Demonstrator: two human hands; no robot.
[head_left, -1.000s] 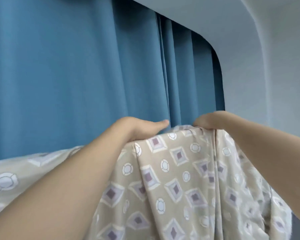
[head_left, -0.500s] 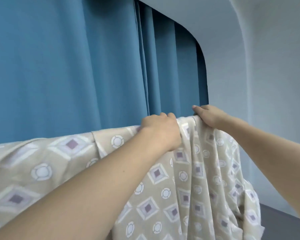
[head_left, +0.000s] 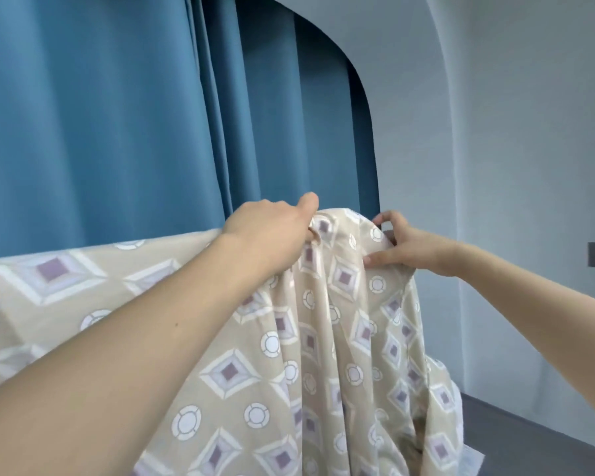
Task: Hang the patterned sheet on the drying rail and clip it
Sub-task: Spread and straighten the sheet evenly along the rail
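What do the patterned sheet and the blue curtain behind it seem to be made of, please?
The patterned sheet looks like thin, smooth woven fabric, perhaps cotton or a blend: it falls in soft folds with a faint sheen. The blue curtain seems a heavier matte cloth, hanging in broad, even pleats.

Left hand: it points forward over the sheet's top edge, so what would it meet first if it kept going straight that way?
Most likely the blue curtain. The left hand grips the patterned sheet at its top edge, thumb pointing up and forward. Nothing else shows beyond it, though the depth is unclear.
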